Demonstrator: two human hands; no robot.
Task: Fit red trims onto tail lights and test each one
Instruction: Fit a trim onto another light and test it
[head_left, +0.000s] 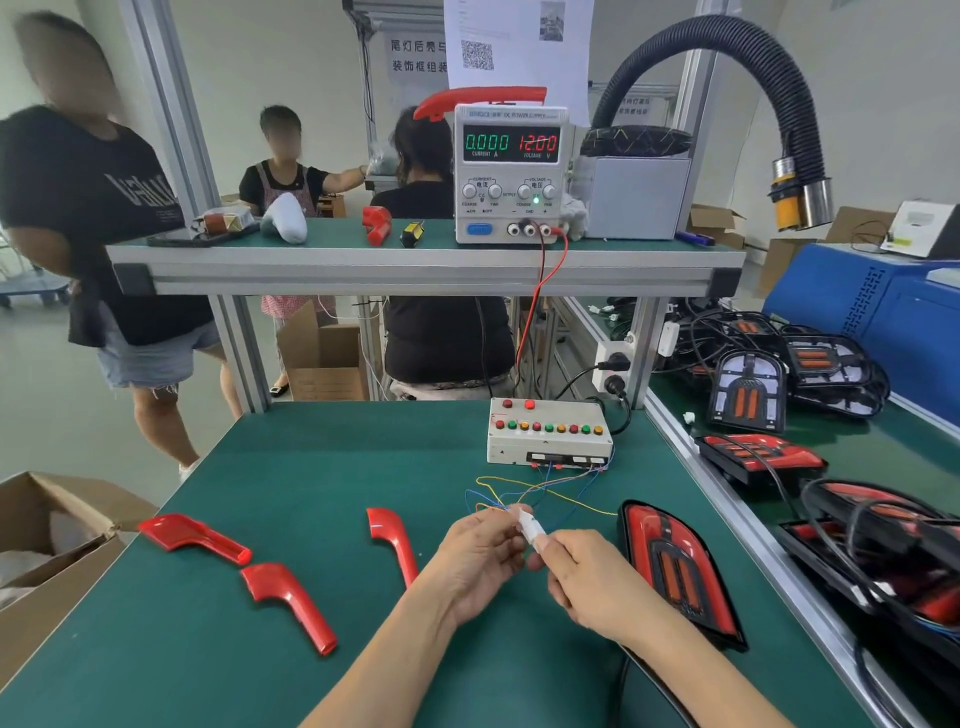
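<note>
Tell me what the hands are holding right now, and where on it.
Both hands, left and right, pinch the white connector at the wires' end, one at each end.

We see both forearms enter from the bottom edge, bare, angled up and inward so the hands meet just right of centre. Left hand (480, 558): palm turned toward the right, fingers curled, thumb and fingertips pinching the upper end of a small white connector (530, 527). Right hand (597, 582): back of hand toward us, knuckles up, fingers curled, thumb and forefinger pinching the lower end of the same connector. Fingertips of the two hands sit just beside each other; we cannot tell whether they touch. Both wrists are raised.
</note>
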